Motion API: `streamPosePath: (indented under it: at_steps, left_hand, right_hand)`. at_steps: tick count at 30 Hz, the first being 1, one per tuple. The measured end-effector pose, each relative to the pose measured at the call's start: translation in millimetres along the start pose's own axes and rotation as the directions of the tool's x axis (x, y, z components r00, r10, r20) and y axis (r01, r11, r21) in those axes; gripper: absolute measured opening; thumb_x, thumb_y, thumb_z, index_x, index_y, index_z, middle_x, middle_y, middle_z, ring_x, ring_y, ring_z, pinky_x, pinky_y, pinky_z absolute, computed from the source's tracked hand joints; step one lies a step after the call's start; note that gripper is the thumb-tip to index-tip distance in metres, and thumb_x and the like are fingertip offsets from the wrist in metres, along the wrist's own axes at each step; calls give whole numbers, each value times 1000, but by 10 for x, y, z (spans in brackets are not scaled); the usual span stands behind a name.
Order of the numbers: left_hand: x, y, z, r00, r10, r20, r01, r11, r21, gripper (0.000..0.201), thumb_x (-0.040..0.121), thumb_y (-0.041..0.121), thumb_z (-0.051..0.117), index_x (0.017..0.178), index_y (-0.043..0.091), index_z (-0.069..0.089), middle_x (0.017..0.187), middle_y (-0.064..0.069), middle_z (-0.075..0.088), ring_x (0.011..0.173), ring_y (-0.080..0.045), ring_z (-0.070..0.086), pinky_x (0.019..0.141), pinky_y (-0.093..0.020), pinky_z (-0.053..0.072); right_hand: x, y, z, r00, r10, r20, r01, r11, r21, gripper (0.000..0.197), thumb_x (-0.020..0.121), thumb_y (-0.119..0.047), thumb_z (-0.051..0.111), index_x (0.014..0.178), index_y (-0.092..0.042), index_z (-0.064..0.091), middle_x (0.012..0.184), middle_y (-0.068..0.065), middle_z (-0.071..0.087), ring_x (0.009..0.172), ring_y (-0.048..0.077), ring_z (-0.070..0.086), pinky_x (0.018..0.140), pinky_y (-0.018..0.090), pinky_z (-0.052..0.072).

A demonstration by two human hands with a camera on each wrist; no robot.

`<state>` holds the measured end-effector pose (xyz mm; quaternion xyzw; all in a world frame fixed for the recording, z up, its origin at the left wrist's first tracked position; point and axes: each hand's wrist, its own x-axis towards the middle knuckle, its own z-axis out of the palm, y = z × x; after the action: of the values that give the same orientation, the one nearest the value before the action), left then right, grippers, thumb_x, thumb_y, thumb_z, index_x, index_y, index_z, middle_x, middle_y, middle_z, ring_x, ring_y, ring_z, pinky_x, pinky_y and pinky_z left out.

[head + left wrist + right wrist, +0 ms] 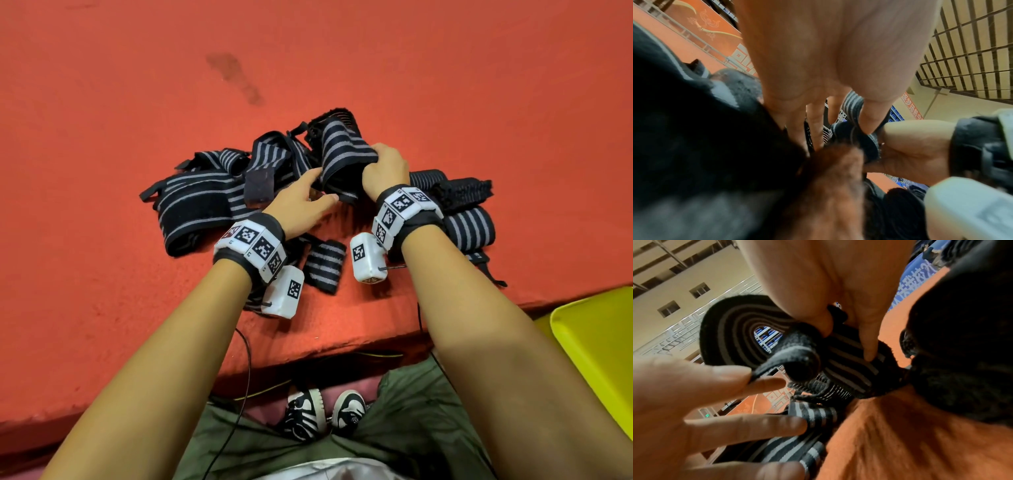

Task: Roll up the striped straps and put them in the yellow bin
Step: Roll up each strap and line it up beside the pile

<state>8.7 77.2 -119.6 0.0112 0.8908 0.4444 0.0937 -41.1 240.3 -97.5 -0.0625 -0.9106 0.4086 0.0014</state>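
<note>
A heap of black straps with grey stripes (202, 202) lies on the red mat (102, 137). My right hand (380, 161) grips one striped strap (339, 147) at its near end and holds it above the heap; in the right wrist view thumb and finger pinch the strap (849, 363), which curves into a loop. My left hand (308, 195) reaches in from the left with straight fingers, and its thumb and forefinger (740, 378) pinch the same strap's thin end loop. The yellow bin (596, 349) sits low at the right, beyond the mat's edge.
Rolled straps (469, 226) lie right of my right wrist, and a short strap (323, 262) lies between my wrists. The mat's front edge (342, 335) runs just below my forearms. Cables and my shoes (325, 411) are beneath it.
</note>
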Motion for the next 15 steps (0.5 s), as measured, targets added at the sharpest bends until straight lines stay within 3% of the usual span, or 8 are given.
streamPosePath:
  at_steps: [2,6,9,10,13,15]
  left_hand:
    - [29,48,33,999,20,43,-20,1000,7,56,93,42,63,145,29,47,94,9,64,89,-18,63,91,-42,55]
    - [118,216,100,992,74,101,-80,995,56,54,81,47,59,131,25,60,119,4,69,94,-15,62,91,-35,53]
    - [291,337,159,988,84,128,-101,986,133,12,93,26,63,104,23,60,98,4,65,96,-18,60,87,-32,48]
    - [379,356,185,987,75,140,-98,981,165,12,93,22,64,104,20,60,100,0,66,100,-21,61,89,-33,48]
    - [615,372,325,982,10,187,-55,970,238,53,83,31,69,132,14,56,128,-11,65,118,-28,59,104,-42,48]
    - [748,355,418,977,-37,212,-22,963,268,69,73,32,71,137,15,53,129,-11,64,120,-29,59,105,-43,48]
  right_hand:
    - [13,23,-42,1000,-4,-31,4,1000,4,50,91,8,37,129,-7,65,126,19,68,119,37,59,84,33,42]
    - [33,104,-123,998,6,-58,-5,1000,11,49,89,11,36,123,-5,66,119,19,69,112,37,60,72,28,33]
    - [25,170,-193,997,20,-78,-18,999,29,48,88,11,35,120,-4,67,116,20,69,109,37,61,74,31,38]
    - [31,198,-219,997,25,-78,-23,999,31,47,87,11,35,119,-4,67,115,20,69,108,38,61,74,31,38]
    - [13,315,-290,997,52,-63,-49,998,46,45,87,9,37,117,-3,67,113,20,69,105,37,61,73,30,37]
    - [-18,396,-320,996,70,-57,-67,996,63,45,87,8,38,118,-5,68,113,19,70,104,36,61,74,29,37]
